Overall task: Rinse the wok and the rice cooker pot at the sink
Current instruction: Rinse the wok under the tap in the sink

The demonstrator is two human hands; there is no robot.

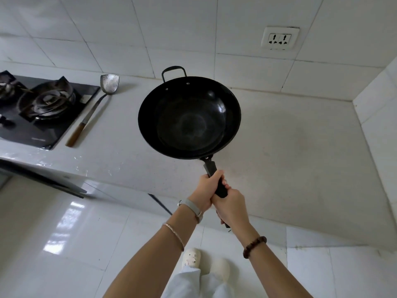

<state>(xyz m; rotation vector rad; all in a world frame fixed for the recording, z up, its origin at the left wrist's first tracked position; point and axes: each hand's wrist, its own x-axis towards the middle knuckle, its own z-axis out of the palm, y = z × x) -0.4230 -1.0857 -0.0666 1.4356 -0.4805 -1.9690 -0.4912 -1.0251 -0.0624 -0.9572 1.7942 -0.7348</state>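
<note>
Black wok [189,117], left hand [206,187] and right hand [231,206] gripping its handle [210,166]

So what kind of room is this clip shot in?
A home kitchen, most likely: a gas hob set into the white counter, a metal spatula lying beside it, and a black wok held above the counter.
</note>
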